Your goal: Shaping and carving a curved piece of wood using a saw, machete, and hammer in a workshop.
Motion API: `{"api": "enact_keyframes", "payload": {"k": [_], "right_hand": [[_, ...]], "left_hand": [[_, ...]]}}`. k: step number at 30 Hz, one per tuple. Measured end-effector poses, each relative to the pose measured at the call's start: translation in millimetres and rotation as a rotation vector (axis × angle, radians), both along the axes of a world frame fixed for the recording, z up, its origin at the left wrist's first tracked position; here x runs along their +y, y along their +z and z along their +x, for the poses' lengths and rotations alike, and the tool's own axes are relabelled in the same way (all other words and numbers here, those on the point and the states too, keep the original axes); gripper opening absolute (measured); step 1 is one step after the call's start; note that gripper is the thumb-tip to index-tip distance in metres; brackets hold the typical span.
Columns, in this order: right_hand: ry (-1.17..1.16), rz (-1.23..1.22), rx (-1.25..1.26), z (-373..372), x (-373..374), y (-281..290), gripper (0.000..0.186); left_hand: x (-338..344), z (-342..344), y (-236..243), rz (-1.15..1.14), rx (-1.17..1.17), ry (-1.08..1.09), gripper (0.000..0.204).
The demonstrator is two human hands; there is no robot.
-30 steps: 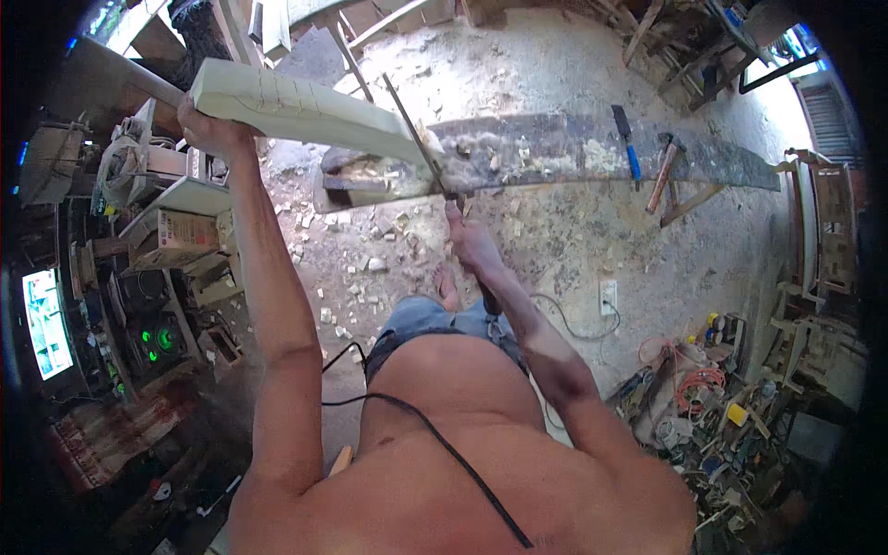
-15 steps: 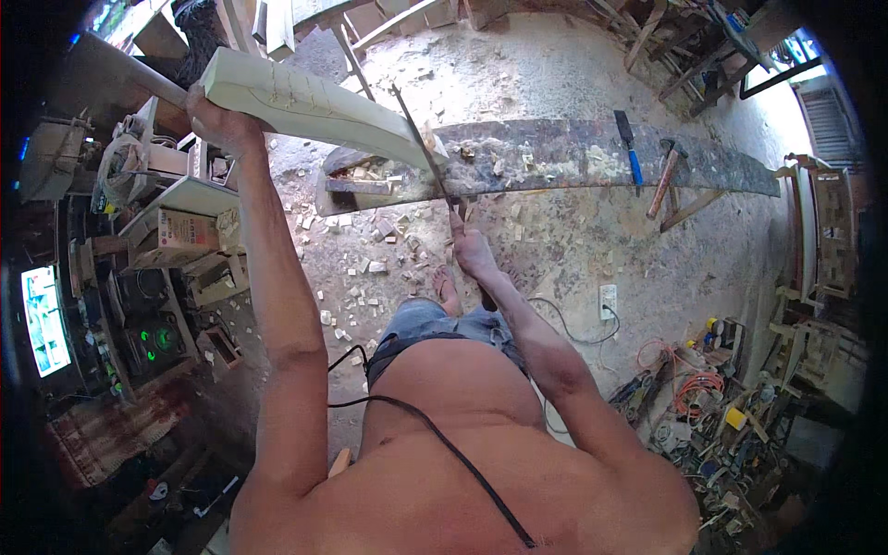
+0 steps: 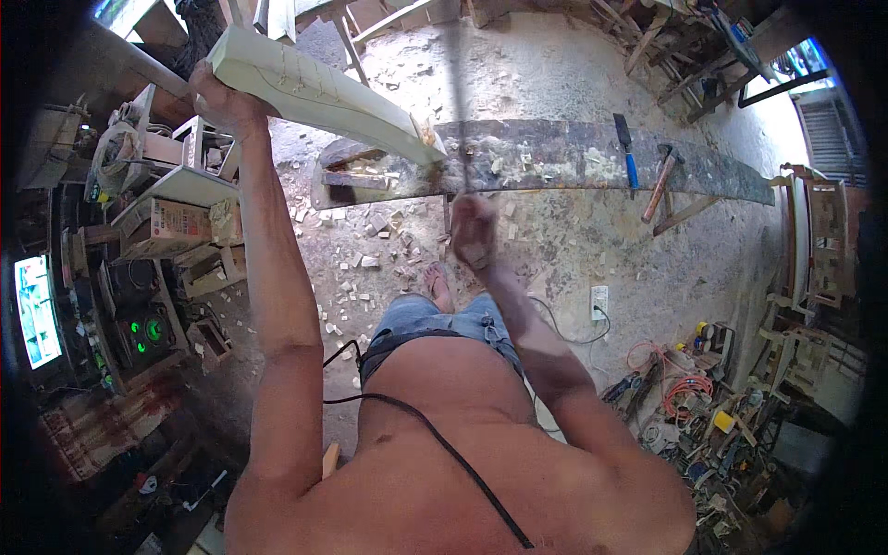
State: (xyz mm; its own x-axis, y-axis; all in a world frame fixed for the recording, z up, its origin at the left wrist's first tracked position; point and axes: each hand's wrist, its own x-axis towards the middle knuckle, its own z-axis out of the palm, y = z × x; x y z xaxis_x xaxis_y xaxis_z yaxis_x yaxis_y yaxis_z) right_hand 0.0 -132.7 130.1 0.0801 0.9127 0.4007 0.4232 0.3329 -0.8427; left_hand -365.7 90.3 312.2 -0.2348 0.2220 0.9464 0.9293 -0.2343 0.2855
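My left hand (image 3: 228, 104) grips the upper-left end of a long, pale, curved piece of wood (image 3: 305, 92) with pencil-like lines on it; its lower right end rests at a dark, chip-strewn plank bench (image 3: 555, 153). My right hand (image 3: 474, 231) is closed on a long narrow blade tool (image 3: 458, 120), both smeared by motion. The blade stands upright, apart from the wood, right of its notched end. On the bench to the right lie a blue-handled chisel (image 3: 630, 159) and a wooden-handled hammer (image 3: 662, 176).
Wood chips litter the floor around my bare foot (image 3: 438, 285). On the left are cluttered shelves, a cardboard box (image 3: 176, 222), a lit screen (image 3: 37, 310) and a speaker (image 3: 141, 328). A wall socket with a cable (image 3: 599, 303) and piled tools (image 3: 703, 416) are at the right.
The blade has swung up and right, away from the wood, and now blurs. My right hand has risen slightly and turned. My left hand still holds the wood, shifted a little.
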Motion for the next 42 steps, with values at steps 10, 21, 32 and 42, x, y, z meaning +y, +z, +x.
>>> {"api": "enact_keyframes", "payload": {"k": [10,21,32,42], "right_hand": [[0.182,-0.795,0.253,14,9,93,0.077],[-0.11,-0.328,0.092,6,-21,-73,0.075],[0.128,-0.815,0.097,22,-7,42,0.074],[-0.415,-0.076,0.016,9,-1,-90,0.08]], "left_hand": [[-28,34,18,-0.085,-0.074,-0.029,0.045],[-3,46,12,-0.031,0.054,-0.031,0.045],[-17,18,1,-0.086,-0.005,0.014,0.06],[14,53,11,-0.067,0.019,-0.025,0.049]]}}
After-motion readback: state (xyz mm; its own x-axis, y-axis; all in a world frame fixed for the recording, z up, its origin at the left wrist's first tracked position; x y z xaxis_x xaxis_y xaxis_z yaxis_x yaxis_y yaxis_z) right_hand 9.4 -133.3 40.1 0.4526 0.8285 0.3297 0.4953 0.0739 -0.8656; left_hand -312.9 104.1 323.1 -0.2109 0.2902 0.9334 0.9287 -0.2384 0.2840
